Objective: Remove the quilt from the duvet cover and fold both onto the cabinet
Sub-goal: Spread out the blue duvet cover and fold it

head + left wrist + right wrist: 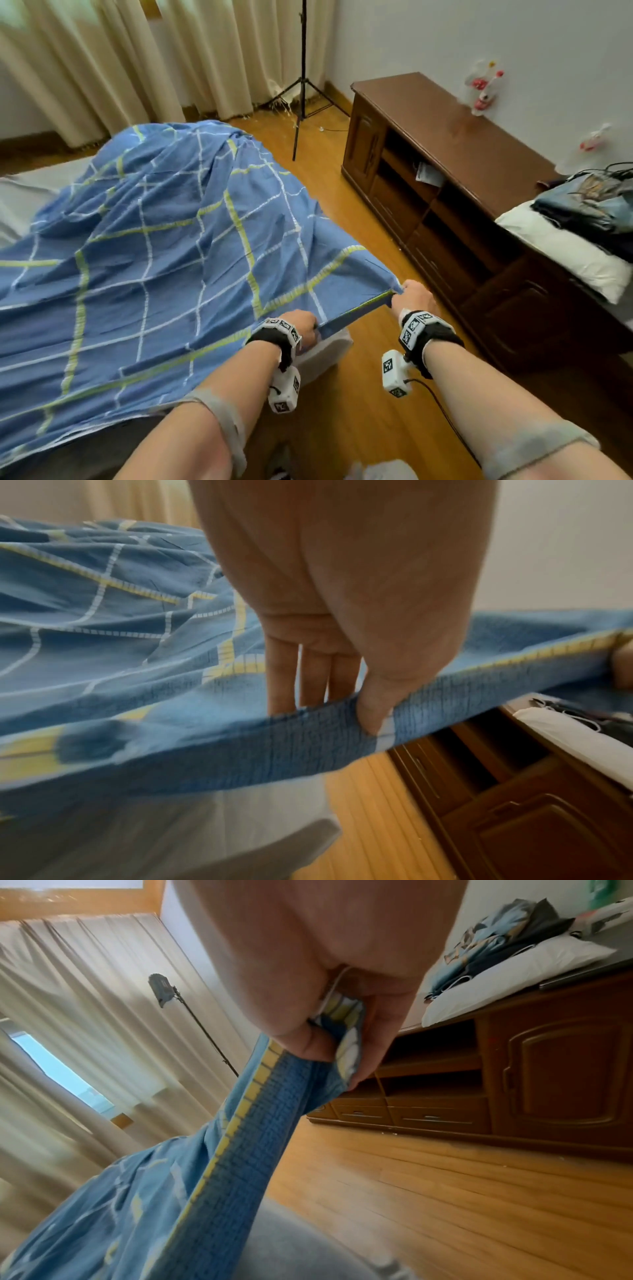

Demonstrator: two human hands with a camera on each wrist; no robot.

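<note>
A blue duvet cover [164,240] with white and yellow-green checks lies spread over the bed, humped at its far end. My left hand [303,327] pinches its near edge [325,723], thumb over the hem and fingers behind it. My right hand [412,296] grips the cover's near right corner [342,1047], bunched in the fist. The edge between both hands is lifted and pulled taut above the bed corner. The dark wooden cabinet [445,137] stands along the right wall. Whether the quilt is inside the cover cannot be seen.
A white pillow [565,250] and a dark bundle of cloth [589,205] lie on the cabinet's near end. A black tripod stand [301,85] is by the cream curtains [102,68]. Wooden floor [359,394] runs between bed and cabinet. The grey mattress [20,198] shows at the left.
</note>
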